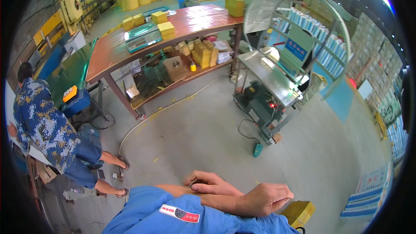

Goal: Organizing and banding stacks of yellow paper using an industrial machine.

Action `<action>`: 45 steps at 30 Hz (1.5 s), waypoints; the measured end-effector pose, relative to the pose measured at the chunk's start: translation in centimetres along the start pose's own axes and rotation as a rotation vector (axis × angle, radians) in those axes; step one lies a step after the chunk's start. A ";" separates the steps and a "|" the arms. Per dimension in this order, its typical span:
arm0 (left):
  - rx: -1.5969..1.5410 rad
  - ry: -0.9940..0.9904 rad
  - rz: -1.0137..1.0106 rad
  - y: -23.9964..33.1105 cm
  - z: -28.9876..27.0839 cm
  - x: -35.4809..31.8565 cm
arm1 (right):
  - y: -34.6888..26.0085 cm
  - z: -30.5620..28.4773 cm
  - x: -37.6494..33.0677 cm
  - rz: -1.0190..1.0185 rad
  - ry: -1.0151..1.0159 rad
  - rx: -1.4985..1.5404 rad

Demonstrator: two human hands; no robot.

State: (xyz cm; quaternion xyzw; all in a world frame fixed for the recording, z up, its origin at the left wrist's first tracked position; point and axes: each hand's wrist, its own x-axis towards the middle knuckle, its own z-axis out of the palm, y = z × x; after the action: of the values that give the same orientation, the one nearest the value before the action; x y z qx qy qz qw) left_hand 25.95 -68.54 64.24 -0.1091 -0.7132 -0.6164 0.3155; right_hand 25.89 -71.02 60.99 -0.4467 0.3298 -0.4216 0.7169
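My forearms are crossed low in front of me, both coming out of blue sleeves [173,203]. From the left sleeve, my left hand [266,199] reaches across to the right, its fingers bent and pressed together above a yellow block-shaped bundle [299,213], without visible contact. My right hand [213,185] points left and lies against the left forearm, its fingers curled inward with a dark gap by the thumb. No object shows in either hand, though both palms are hidden. The left sleeve carries a red and white patch [180,213].
A red-brown table [195,19] bears a green scale [142,37] and yellow bundles. Right of it stands a machine with a metal top [271,76] and a green foot pedal [258,149] on the floor. A person [47,121] works at left. Blue-white packs [364,199] lie at right.
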 end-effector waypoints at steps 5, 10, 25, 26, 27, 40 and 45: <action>0.039 0.053 -0.064 -4.1 -7.9 3.4 | -1.2 -6.1 7.8 0.028 -0.237 0.035; 0.138 0.081 -0.048 -10.0 -16.3 10.9 | -4.9 -15.9 14.6 0.021 -0.260 -0.087; 0.185 0.217 0.008 -21.2 -40.4 28.2 | -16.2 -35.6 34.9 0.027 -0.261 -0.172; 0.184 0.192 -0.014 -22.2 -42.0 28.7 | -16.5 -36.8 36.5 0.041 -0.240 -0.152; 0.167 0.186 -0.023 -22.9 -43.4 29.0 | -16.6 -37.8 37.9 0.055 -0.220 -0.131; 0.041 0.170 -0.204 -38.4 -61.6 35.9 | -15.8 -54.5 55.3 -0.159 -0.088 -0.012; 0.034 0.190 -0.323 -45.5 -67.9 36.7 | -13.4 -61.6 61.2 -0.183 -0.163 0.070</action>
State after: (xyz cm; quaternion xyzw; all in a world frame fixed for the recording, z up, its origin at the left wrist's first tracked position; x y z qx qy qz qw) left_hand -5.94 -151.32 51.58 0.0705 -0.6986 -0.6545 0.2803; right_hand -4.53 -151.65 43.79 -0.4823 0.2137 -0.4587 0.7150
